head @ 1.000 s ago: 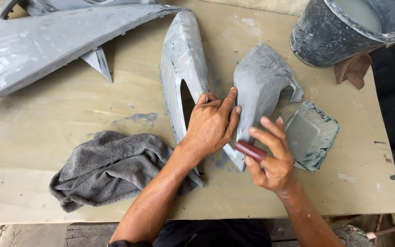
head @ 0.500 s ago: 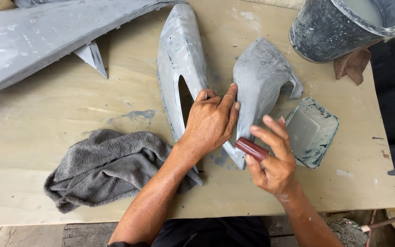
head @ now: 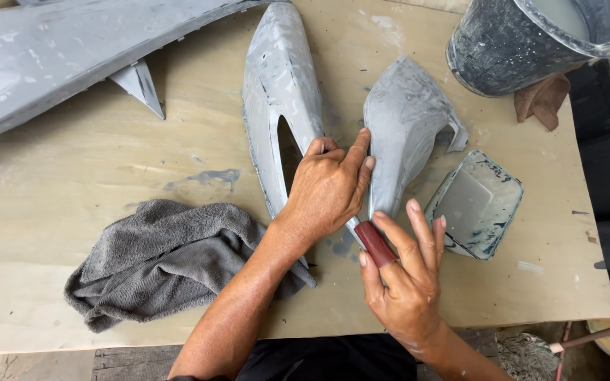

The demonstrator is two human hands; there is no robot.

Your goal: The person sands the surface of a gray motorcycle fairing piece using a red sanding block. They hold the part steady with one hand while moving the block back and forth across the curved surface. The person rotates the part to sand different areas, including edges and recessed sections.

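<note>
My left hand (head: pixel 330 187) presses down on the lower end of a long grey primed panel (head: pixel 277 77) with a slot in it; the fingers curl at the slot's edge and the forefinger points up. My right hand (head: pixel 404 275) pinches a folded red-brown piece of sandpaper (head: pixel 375 243) between thumb and fingers. The paper lies against the panel's narrow lower tip, just below my left hand. A second, shorter grey panel (head: pixel 407 120) lies right beside it, touching my left forefinger.
A crumpled grey towel (head: pixel 164 257) lies under my left forearm on the plywood table (head: pixel 72 183). A shallow square tray (head: pixel 478 204) sits to the right, a dark bucket (head: pixel 524 42) and brown rag (head: pixel 541 99) at the far right, a large grey panel (head: pixel 51 56) top left.
Both hands stay on the panel's lower end. The right hand with the sandpaper has shifted only slightly, and the view has drifted a little.
</note>
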